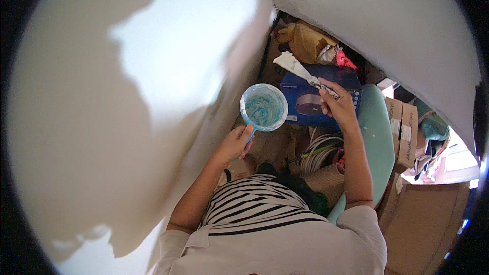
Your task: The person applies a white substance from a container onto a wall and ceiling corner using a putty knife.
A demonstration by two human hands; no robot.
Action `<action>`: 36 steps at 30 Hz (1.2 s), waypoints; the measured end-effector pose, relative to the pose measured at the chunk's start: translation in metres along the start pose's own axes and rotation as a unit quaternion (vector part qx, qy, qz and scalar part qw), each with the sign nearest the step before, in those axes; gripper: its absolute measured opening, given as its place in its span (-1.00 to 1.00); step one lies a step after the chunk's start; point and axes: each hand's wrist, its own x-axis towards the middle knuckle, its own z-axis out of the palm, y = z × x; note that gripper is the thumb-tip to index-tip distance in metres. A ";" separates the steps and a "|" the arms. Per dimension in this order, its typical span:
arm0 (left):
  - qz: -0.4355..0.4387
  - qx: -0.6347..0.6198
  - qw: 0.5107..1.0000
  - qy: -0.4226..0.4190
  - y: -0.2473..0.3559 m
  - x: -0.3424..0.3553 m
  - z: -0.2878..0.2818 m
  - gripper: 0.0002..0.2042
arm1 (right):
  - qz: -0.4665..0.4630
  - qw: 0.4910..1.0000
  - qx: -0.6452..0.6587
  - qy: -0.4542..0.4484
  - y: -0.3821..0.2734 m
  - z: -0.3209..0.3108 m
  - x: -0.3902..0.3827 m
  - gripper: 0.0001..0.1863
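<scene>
My left hand (235, 143) is closed round the short blue handle of a round pan (244, 98). Its inside is light blue, smeared with white paste. Higher up and to the right, my right hand (337, 103) grips the speckled handle of a putty knife (299, 69). White paste coats the blade, which points up and left toward the wall. Knife and pan are apart, with the blade above the pan's far right side. Some fingers of each hand are hidden behind the handles.
A pale wall (168, 137) rises close on my left, with a second wall (387, 15) sloping across the far right. Beyond my hands stands a blue box (318, 114), with a yellowish bag (308, 43) behind it. Coiled cables (321, 155), a green board (376, 142) and cardboard boxes (402, 132) lie rightward.
</scene>
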 end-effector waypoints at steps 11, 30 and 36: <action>-0.022 0.027 0.998 0.054 -0.006 -0.001 0.014 -0.56 | 0.020 0.982 0.168 0.085 0.065 0.047 0.136 -0.60; -0.021 -0.036 0.993 0.111 -0.027 0.004 0.032 -0.73 | 0.081 0.929 0.352 0.078 0.124 0.064 0.231 -0.82; -0.008 -0.031 0.994 0.108 -0.026 0.005 0.032 -0.74 | 0.053 0.929 0.365 0.040 0.106 0.060 0.264 -0.88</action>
